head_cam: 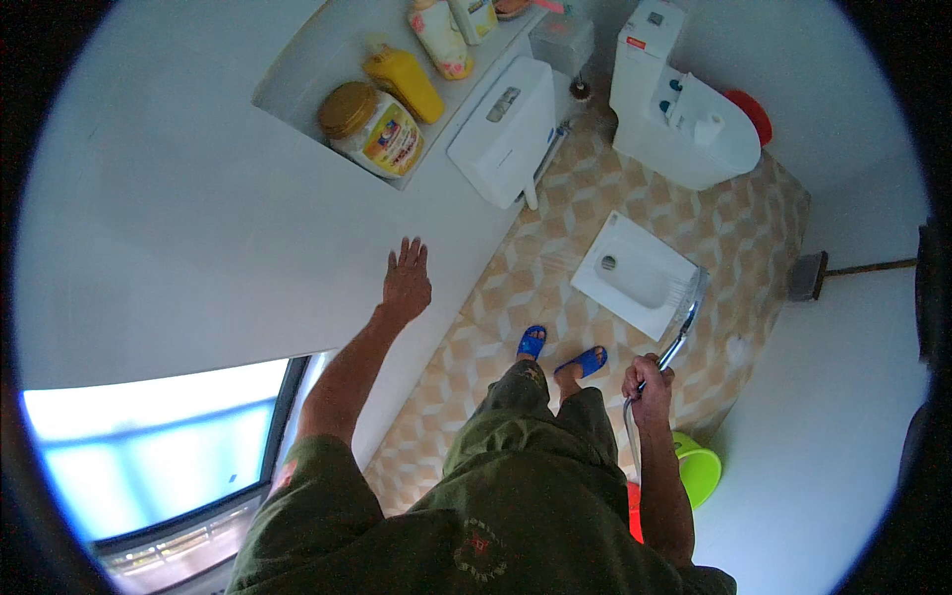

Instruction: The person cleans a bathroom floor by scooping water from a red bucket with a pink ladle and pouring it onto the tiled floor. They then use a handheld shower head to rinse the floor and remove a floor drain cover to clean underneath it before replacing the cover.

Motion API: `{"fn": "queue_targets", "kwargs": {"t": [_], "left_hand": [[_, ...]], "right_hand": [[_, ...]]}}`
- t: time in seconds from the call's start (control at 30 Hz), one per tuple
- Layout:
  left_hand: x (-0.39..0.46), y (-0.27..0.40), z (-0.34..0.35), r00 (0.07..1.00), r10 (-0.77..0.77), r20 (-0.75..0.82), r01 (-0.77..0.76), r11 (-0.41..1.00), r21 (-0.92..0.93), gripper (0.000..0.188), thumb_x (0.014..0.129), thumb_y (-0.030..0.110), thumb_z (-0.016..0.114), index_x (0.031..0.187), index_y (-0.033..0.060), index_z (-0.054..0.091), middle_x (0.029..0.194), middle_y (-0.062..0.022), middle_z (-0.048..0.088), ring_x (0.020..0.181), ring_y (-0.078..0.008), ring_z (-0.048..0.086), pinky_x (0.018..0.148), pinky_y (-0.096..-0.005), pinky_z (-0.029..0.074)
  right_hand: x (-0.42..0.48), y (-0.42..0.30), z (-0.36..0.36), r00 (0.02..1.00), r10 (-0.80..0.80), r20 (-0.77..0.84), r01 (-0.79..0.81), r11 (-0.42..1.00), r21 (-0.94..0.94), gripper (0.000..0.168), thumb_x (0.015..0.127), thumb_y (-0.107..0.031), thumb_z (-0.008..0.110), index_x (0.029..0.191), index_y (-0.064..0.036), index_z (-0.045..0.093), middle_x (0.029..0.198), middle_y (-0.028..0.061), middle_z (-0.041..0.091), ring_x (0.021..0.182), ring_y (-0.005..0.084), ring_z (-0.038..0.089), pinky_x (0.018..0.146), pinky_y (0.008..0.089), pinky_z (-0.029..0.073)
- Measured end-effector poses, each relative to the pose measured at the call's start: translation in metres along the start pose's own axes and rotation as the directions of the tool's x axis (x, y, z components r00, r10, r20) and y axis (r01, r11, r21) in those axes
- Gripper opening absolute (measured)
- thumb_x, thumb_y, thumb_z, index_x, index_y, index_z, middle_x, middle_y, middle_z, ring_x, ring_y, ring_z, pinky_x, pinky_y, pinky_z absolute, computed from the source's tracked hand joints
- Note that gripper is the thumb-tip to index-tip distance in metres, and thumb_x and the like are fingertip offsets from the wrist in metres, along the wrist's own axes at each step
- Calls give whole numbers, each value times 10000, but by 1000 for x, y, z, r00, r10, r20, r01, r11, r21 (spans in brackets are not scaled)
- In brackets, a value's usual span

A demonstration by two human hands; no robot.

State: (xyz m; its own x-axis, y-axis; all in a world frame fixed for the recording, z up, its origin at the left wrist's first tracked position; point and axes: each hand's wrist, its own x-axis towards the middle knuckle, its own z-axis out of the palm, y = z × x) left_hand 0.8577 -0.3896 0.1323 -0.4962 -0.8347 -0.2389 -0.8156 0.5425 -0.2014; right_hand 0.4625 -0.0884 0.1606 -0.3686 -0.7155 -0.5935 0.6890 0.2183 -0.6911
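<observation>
My right hand [649, 385] is closed around the handle of a chrome hand shower [674, 348], whose hose [631, 435] hangs down beside my forearm. The shower head reaches over the right end of a white ceramic squat toilet pan [621, 264] set in the floor. Fine streaks, apparently water, run from the head across the pan. My left hand [408, 282] is held out flat in front of the white wall [223, 253], its fingers spread a little and nothing in it. Whether it touches the wall, I cannot tell.
A white cistern [513, 130] hangs on the wall under a niche with a gold-lidded jar [383, 134] and several bottles. Beyond stands a white toilet [692, 141]. A lime green bucket [699, 472] is by my right forearm. Blue slippers [582, 362] are on the patterned floor [547, 253].
</observation>
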Motion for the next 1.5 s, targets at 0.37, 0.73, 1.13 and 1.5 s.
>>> {"fn": "queue_targets", "kwargs": {"t": [0.37, 0.73, 1.13, 1.5], "left_hand": [[148, -44, -17, 886, 394, 244, -417, 445, 793, 624, 1027, 291, 387, 1518, -80, 282, 1646, -213, 142, 1526, -380, 91, 1222, -554, 28], [147, -28, -27, 841, 382, 383, -502, 288, 815, 812, 964, 422, 530, 1510, -110, 251, 1610, -262, 205, 1513, -372, 157, 1235, -518, 97], [-73, -28, 92, 603, 234, 762, -671, 666, 327, 670, 979, 383, 520, 1503, -4, 363, 1593, -191, 301, 1512, -360, 169, 1230, -545, 64], [-187, -31, 134, 881, -31, 471, 296, 814, -500, 410, 934, 243, 619, 1316, 99, 583, 1093, -122, 716, 1018, -268, 684, 879, -385, 544]], "right_hand": [[-22, 46, 13, 976, -62, -207, 63, 998, -4, 275, 893, -154, 616, 687, -118, 438, 556, 9, 419, 411, 111, 358, 423, 293, 337], [-18, 52, 17, 953, -89, -290, 71, 995, -73, 316, 895, -191, 607, 637, -108, 446, 514, 8, 403, 407, 107, 368, 406, 274, 318], [-25, 88, -42, 987, 161, -25, -159, 917, -367, 349, 911, -191, 649, 608, -86, 510, 529, -11, 484, 450, 68, 437, 430, 256, 325], [22, 96, -55, 975, 159, -155, -199, 936, -290, 284, 880, -206, 664, 669, -97, 509, 540, 13, 472, 404, 85, 394, 404, 264, 343]]}}
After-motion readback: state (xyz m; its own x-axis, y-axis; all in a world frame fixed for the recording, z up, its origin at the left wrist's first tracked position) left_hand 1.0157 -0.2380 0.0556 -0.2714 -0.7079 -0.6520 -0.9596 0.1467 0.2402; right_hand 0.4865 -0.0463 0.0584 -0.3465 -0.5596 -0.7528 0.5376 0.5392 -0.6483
